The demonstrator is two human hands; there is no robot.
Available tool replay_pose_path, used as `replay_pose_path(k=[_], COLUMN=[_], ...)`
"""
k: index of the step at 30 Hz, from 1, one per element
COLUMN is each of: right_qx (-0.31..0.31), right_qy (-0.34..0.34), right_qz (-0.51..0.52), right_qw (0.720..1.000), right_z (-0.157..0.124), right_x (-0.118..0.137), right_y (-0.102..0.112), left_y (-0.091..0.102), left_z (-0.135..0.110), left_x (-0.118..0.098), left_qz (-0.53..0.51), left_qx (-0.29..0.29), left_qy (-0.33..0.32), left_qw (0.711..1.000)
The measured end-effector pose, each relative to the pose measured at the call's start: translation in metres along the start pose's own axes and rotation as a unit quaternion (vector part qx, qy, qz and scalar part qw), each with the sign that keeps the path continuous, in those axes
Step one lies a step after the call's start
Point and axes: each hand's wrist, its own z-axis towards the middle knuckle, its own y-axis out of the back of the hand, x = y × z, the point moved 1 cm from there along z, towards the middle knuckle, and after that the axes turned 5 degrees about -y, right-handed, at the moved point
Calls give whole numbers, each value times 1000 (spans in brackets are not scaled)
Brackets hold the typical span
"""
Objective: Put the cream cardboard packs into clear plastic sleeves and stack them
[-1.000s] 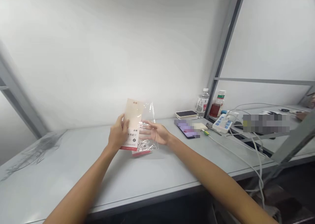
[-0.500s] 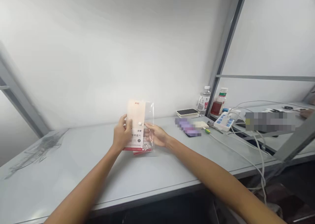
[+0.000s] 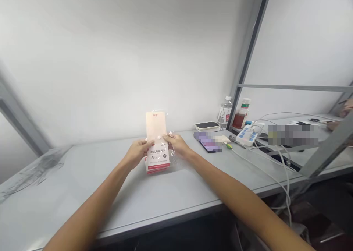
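Note:
A packaged ruler set (image 3: 156, 126), with a pale pink upper part and a white label edged in red below, stands nearly upright above the table. Behind its lower edge, more red-and-white edges show, like further packs. My left hand (image 3: 138, 151) grips its left side, thumb in front. On the right side my right hand (image 3: 176, 145) pinches it with the thumb near a small white dot; the other fingers are behind clear plastic (image 3: 173, 159). How far that plastic wraps round the packs I cannot tell.
Crumpled clear plastic (image 3: 35, 173) lies on the grey table (image 3: 154, 203) at left. To the right are a phone (image 3: 207, 126), a purple-screened device (image 3: 206, 142), a water bottle (image 3: 225, 113), a red-liquid bottle (image 3: 241, 115), a power strip (image 3: 246, 135) and trailing white cables (image 3: 264, 172). Another person's hand (image 3: 333, 126) shows far right.
The pack has turned to face me more squarely, so its label reads clearly. My left fingers have shifted lower along its side. The view has swung slightly right.

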Motion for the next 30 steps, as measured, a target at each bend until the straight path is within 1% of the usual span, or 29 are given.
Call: replay_pose_path(k=[3,5,9,12,15,18,21,26,28,30], right_qx=[33,43,48,52,74,77,81,107,98,78], right_qy=[-6,-8,-16,-12,-13,-23,-29,-26,-19,-12], right_qz=[-3,-1,-3,-8,-11,-25,-44,-84,-96,-93], right_qw=[999,999,999,999,997,996,995,990,990,993], right_z=[-1,-2,-3,-4,-5,-6,-7,-9,-8,-7], right_x=[-2,-3,-2,1,3,2,1,-2,-4,-4], right_y=[-1,-3,-7,-5,-2,-1,-2,-4,-4,-4], left_y=[1,1,2,1,2,4,5,2,1,1], left_z=[0,-1,-1,-1,-1,-1,0,0,0,0], left_x=[4,5,5,1,-3,-3,0,3,3,2], left_qz=[7,13,15,-3,-12,12,33,65,67,41], left_qx=[-6,-23,-61,-42,-13,-14,-39,-96,-110,-114], left_qy=[28,37,23,7,-6,-1,9,10,8,3], left_qw=[1000,999,998,999,1000,1000,999,993,992,993])
